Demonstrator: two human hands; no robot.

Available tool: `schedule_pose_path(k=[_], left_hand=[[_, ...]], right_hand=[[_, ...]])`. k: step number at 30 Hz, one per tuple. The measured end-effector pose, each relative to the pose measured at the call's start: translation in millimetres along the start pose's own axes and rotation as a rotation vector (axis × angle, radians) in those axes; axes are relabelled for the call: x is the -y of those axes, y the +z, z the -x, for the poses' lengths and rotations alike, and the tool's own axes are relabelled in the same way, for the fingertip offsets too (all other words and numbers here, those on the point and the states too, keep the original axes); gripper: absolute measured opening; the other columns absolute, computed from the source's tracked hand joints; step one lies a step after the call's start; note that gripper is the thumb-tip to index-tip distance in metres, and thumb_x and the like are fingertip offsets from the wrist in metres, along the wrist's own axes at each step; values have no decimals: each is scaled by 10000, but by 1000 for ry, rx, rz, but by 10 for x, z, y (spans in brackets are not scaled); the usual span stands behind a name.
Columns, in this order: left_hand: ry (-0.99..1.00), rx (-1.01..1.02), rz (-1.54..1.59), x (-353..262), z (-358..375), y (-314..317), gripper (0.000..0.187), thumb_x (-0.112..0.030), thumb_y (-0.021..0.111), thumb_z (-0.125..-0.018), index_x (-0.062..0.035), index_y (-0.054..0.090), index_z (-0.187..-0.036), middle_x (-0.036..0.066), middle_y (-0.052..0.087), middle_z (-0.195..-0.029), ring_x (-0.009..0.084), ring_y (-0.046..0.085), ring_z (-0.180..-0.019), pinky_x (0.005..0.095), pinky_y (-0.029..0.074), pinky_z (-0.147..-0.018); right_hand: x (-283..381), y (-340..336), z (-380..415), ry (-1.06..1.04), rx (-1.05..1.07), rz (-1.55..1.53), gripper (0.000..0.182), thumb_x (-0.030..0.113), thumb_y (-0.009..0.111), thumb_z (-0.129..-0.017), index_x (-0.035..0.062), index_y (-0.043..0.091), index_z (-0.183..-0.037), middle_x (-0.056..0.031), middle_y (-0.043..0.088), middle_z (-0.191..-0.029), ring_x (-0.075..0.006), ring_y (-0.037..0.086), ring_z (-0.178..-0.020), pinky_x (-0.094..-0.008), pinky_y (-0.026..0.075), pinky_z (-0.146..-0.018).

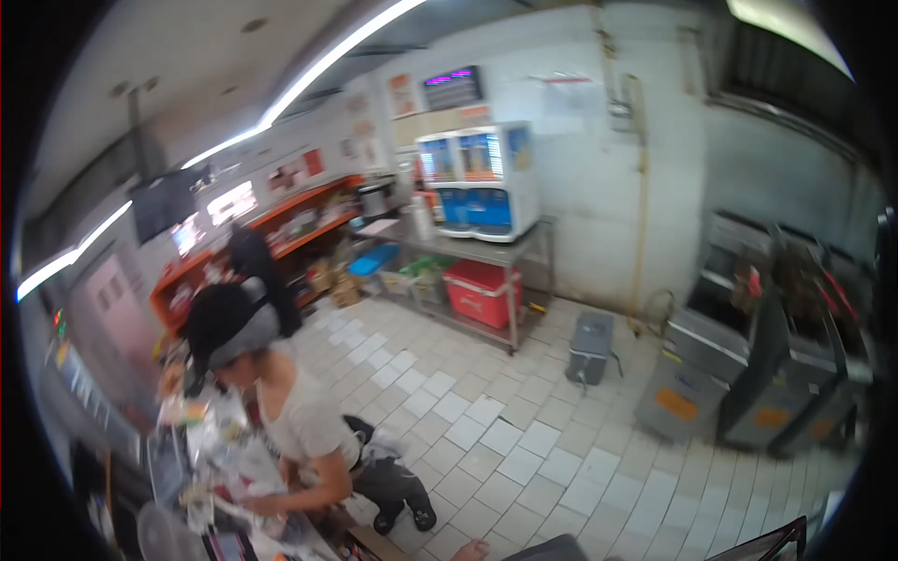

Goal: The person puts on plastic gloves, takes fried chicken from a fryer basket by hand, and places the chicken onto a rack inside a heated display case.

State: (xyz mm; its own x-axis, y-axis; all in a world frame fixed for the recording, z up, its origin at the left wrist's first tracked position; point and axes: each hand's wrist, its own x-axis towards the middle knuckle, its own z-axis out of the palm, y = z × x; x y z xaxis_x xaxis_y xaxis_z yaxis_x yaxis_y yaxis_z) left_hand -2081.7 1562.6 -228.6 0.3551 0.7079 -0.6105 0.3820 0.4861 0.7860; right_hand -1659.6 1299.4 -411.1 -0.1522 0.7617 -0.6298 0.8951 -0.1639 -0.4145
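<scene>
At the bottom edge a small part of a hand shows, probably my left hand [470,551]; its fingers are mostly cut off by the frame, so its hold is hidden. Just right of it lies a dark grey rounded thing [559,550], whose kind I cannot make out. My right hand is out of view. To the left, a co-worker [304,411] in a light top and dark cap leans over a cluttered counter. That person's hand [262,505] is at the plastic bags and packages [224,444] there.
A drink dispenser [477,182] stands on a steel table [468,250], with a red cooler [482,292] beneath. A grey bin [590,346] sits on the tiled floor [524,439]. Fryers [706,346] line the right wall. Another person [257,271] stands by orange shelves [313,229].
</scene>
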Motion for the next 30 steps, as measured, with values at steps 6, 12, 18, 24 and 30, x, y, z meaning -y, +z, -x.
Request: schedule_pose_path(k=[6,12,18,24,30], left_hand=[[-39,193,-279,-596,-716,379,296,-316,641,-842,-26,628,-902,118,658,-826,203,638,-666,342,533,-622],[-68,318,-512,-1423,-1381,1090,314,-322,632,-844,-16,637,-915,128,662,-842,205,641,-679,339,534,-635],[-5,474,-726,-1799,-1957,1757,332,-328,622,-845,-7,646,-927,139,666,-859,206,645,-692,335,534,-648],[407,735,-906,-2344,-2830,2612,352,-334,613,-846,3,656,-939,150,671,-875,207,649,-705,332,535,-661],[125,695,-773,-3269,-2869,3745,330,-220,664,-831,-53,578,-1102,97,664,-918,172,645,-769,289,494,-582]], right_hand=[[444,-1213,377,539,21,-407,388,190,588,-795,-4,645,-1126,-174,665,-1072,-256,682,-808,-365,571,-622],[122,-2170,445,538,-422,-824,467,217,654,-774,58,565,-1204,-166,651,-1024,-279,668,-810,-359,540,-692],[-621,-2563,599,547,-488,-761,491,209,647,-750,55,533,-1201,-210,617,-1104,-329,609,-1026,-392,503,-863],[-975,-2585,1228,825,-600,-973,558,206,611,-763,12,466,-1266,-225,563,-1235,-366,543,-1161,-430,467,-966],[-1083,-2036,1538,1026,-600,-1149,595,195,630,-734,19,470,-1279,-212,609,-1151,-337,579,-1087,-397,490,-906]])
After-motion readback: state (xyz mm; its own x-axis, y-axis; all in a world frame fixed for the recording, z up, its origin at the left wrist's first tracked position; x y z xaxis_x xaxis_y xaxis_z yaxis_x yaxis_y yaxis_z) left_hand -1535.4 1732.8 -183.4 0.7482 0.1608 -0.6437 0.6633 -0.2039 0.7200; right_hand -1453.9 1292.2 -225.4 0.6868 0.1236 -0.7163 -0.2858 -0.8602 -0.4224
